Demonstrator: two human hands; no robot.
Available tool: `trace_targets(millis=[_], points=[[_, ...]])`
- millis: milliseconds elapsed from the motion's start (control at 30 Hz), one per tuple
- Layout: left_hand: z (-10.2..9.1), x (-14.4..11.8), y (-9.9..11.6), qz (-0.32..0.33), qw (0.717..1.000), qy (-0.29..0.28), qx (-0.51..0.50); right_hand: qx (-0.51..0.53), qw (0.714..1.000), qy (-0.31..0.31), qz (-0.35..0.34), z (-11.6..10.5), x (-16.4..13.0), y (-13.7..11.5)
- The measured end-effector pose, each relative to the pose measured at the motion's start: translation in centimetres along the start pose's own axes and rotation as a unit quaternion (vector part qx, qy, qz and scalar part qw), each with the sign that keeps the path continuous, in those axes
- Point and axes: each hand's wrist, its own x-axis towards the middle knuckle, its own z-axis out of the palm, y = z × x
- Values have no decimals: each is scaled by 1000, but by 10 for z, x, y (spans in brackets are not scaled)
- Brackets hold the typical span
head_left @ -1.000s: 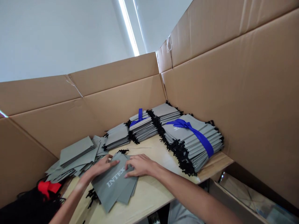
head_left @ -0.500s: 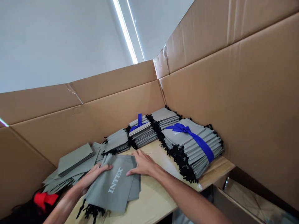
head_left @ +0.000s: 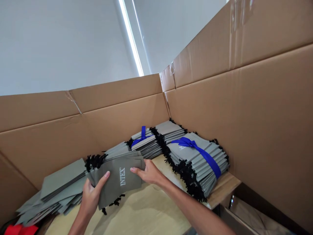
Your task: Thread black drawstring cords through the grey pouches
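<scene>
A bundle of grey drawstring pouches [head_left: 112, 182] with white INTEX print is held between my two hands, raised over the table. My left hand [head_left: 94, 192] grips its left end, thumb on the front face. On the right end, my right hand [head_left: 145, 173] pinches the pouches with the thumb in front; its other fingers are hidden behind. Black cords hang out at the bundle's left and lower edges. Behind it, partly covered, lies a pouch stack [head_left: 118, 150] against the cardboard.
Tall cardboard walls [head_left: 232, 111] enclose the back and right. Blue-ribbon-tied pouch stacks [head_left: 195, 160] sit at the right of the table [head_left: 146, 212]. Loose grey pouches [head_left: 61, 182] lie at left, near a red item [head_left: 21, 229]. A carton [head_left: 241, 215] stands below the table's right edge.
The bundle has been lifted and turned, so the INTEX print now faces me more upright. Its cords swung to the left side. My left thumb moved onto the front face; the view shifted slightly.
</scene>
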Motion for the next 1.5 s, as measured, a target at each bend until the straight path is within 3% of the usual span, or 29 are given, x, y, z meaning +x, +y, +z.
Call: trace_targets(millis=[133,267,467,700,933,1133,1333,1500], points=[[3,-11,-30,-4,1000,-10,12,54,997,-49,27,-7,-4,4],[1,-23,-47,22,997,-17,66,71,995,-39,50,-6,-8,15],[1,-23,-43,95,990,66,77,58,998,-29,22,3,-1,10],[4,-32,-50,16,999,-24,34,55,998,-18,30,1,-11,5],[22,-33,-52,20,1000,-14,9,100,992,36,64,10,-6,15],[15,-30,-43,-71,997,0,-25,82,990,34,112,-1,-4,23],[10,-30,-39,-29,1000,-2,-12,71,996,52,25,20,-5,23],[0,-29,-51,-22,1000,11,-18,77,994,4,77,12,-10,29]])
